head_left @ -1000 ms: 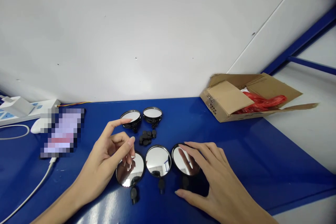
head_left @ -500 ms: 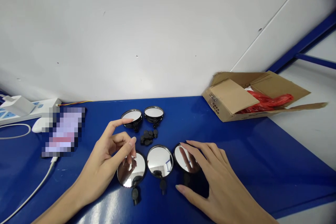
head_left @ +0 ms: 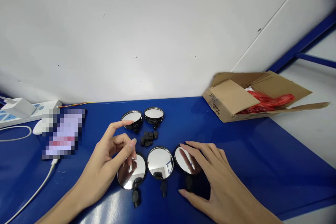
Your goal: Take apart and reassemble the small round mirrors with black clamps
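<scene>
Three round mirrors lie in a row on the blue table: a left one (head_left: 136, 175), a middle one (head_left: 160, 162) and a right one (head_left: 185, 161), each with a black stem piece toward me. Over the left mirror hovers my left hand (head_left: 110, 157), fingers apart and holding nothing. My right hand (head_left: 215, 178) is spread at the right mirror, its fingertips by the upper rim and its thumb below, apart from the stem. Behind them stand two stacks of round mirrors, one left (head_left: 131, 116) and one right (head_left: 153, 113), with a small pile of black caps (head_left: 149, 138) in front.
A cardboard box (head_left: 223, 106) with a red plastic bag (head_left: 267, 101) stands at the back right. On the left are a blurred phone (head_left: 64, 131) on a white cable (head_left: 34, 194), and a power strip (head_left: 47, 108). A pale wall (head_left: 157, 35) rises behind.
The right thumb has shifted slightly away to the right, showing more of the right mirror's stem. The left hand is nearly unchanged, and the view has tilted very slightly.
</scene>
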The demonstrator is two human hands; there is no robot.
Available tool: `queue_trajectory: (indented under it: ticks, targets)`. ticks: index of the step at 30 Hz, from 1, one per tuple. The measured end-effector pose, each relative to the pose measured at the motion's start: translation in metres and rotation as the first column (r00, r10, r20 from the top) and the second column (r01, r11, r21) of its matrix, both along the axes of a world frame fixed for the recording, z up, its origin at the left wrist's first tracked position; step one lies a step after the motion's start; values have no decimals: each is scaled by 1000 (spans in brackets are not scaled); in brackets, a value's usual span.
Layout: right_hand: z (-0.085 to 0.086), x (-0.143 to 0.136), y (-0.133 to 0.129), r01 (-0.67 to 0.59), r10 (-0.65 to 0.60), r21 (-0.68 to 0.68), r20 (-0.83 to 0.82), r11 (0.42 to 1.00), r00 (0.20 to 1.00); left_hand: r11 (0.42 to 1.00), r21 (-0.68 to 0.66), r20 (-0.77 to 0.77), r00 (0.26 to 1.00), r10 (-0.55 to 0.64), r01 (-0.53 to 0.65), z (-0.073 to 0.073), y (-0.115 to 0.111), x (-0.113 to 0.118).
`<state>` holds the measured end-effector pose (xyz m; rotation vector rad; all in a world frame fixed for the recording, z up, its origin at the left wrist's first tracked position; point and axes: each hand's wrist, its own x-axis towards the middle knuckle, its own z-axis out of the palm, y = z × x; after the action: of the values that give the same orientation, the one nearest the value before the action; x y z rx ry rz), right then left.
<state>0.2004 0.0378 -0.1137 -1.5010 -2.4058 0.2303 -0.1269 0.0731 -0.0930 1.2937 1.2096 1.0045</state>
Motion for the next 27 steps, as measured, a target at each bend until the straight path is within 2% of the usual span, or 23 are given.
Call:
queue_trajectory:
  ticks: [5, 10, 14, 17, 21, 27]
  targets:
    - [7, 6, 1, -28, 28, -28, 4, 999, 1000, 1000, 9, -27, 1000, 8, -8, 0, 1, -1]
    - [39, 2, 16, -82, 91, 86, -97, 993, 991, 995, 93, -150, 988, 47, -34, -8, 4, -5]
    - [55, -23, 46, -77, 116, 192, -204, 978, 972, 994, 111, -178, 983, 45, -25, -12, 5, -6]
    - [50, -51, 75, -38, 77, 231, -163, 972, 984, 993, 118, -194, 980, 40, -17, -12, 5, -6]
    - [34, -86, 110, -63, -4, 378, 174, 924, 985, 991, 134, -208, 977, 53, -25, -9, 5, -7]
    - [17, -105, 125, -97, -7, 425, 236, 900, 972, 993, 118, -187, 982, 18, 5, -9, 5, -7]
